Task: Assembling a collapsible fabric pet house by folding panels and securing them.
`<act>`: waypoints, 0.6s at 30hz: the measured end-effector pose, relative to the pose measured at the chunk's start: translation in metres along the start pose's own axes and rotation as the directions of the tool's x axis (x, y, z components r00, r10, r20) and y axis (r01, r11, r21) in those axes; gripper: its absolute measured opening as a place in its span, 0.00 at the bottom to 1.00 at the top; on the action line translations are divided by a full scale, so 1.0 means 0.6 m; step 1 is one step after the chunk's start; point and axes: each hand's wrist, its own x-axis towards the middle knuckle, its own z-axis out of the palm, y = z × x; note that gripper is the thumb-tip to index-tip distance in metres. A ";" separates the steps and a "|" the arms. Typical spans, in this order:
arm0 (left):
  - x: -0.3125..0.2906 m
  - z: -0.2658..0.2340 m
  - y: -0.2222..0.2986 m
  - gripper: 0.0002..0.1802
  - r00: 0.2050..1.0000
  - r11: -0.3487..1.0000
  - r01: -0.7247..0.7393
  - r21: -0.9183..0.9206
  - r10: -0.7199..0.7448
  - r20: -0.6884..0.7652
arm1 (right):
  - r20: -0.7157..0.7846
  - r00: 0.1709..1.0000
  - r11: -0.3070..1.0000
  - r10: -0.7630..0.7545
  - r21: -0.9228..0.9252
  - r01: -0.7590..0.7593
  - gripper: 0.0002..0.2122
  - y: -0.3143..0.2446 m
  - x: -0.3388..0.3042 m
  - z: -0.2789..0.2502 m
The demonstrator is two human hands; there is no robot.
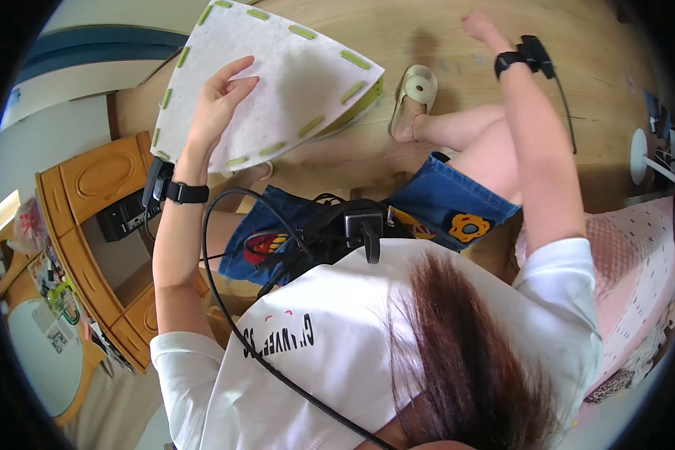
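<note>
Left hand (223, 91) over white felt piece (304, 81), right hand (480, 26) well apart.

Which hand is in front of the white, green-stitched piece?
The left hand, seen against the white piece; the right hand is well apart from it, seen against the wooden floor.

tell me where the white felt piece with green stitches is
In the head view, the white felt piece is at upper left, partly behind the left grip and left of the right foot's slipper.
</note>
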 end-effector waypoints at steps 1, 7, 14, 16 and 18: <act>0.011 0.009 0.004 0.21 0.999 1.000 -0.016 -0.010 0.016 0.027 | 0.026 1.000 0.999 0.013 -0.043 -0.011 0.14 0.000 -0.002 0.036; -0.062 -0.052 0.003 0.20 0.991 0.995 0.090 0.050 -0.085 -0.100 | 0.366 0.923 0.897 0.122 0.356 -0.260 0.16 -0.210 -0.089 0.141; -0.087 -0.052 -0.021 0.17 0.979 0.992 0.128 0.014 -0.125 -0.160 | 0.392 0.920 0.818 0.022 0.522 -0.242 0.19 -0.248 -0.109 0.199; -0.084 -0.034 -0.028 0.17 0.995 0.985 0.088 0.149 -0.079 -0.069 | 0.466 0.878 0.841 0.110 0.427 -0.332 0.18 -0.227 -0.113 0.225; -0.081 -0.021 -0.027 0.21 0.996 0.902 -0.055 0.428 0.019 0.088 | 0.531 0.830 0.855 0.169 0.340 -0.391 0.18 -0.241 -0.118 0.218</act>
